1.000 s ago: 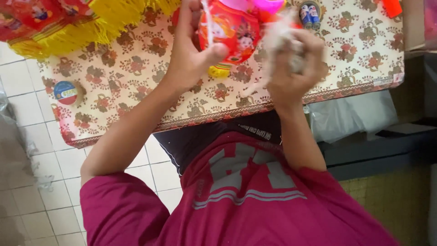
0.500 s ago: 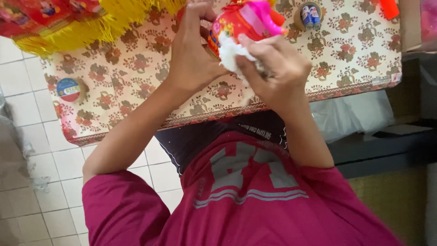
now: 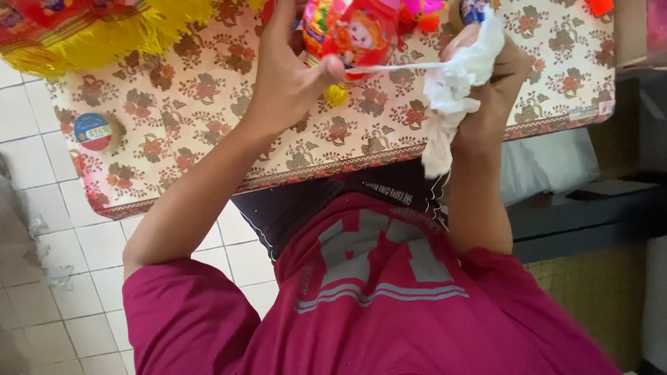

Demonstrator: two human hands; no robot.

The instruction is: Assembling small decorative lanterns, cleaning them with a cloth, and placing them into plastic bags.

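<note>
Both hands are closed — left hand pinching a red toy, right hand gripping crumpled white paper — above the bench.

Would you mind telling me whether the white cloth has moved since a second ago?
Yes. The white cloth in the right hand has shifted rightwards along the patterned table, away from the red lantern.

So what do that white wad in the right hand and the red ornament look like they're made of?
White wad: probably thin plastic film or tissue; it looks crumpled, soft and matte, and stretches into a thin taut strand toward the left hand. Red ornament: likely glossy printed foil or plastic, bright with some sheen. Neither is certain. The right hand grips the wad.
</note>
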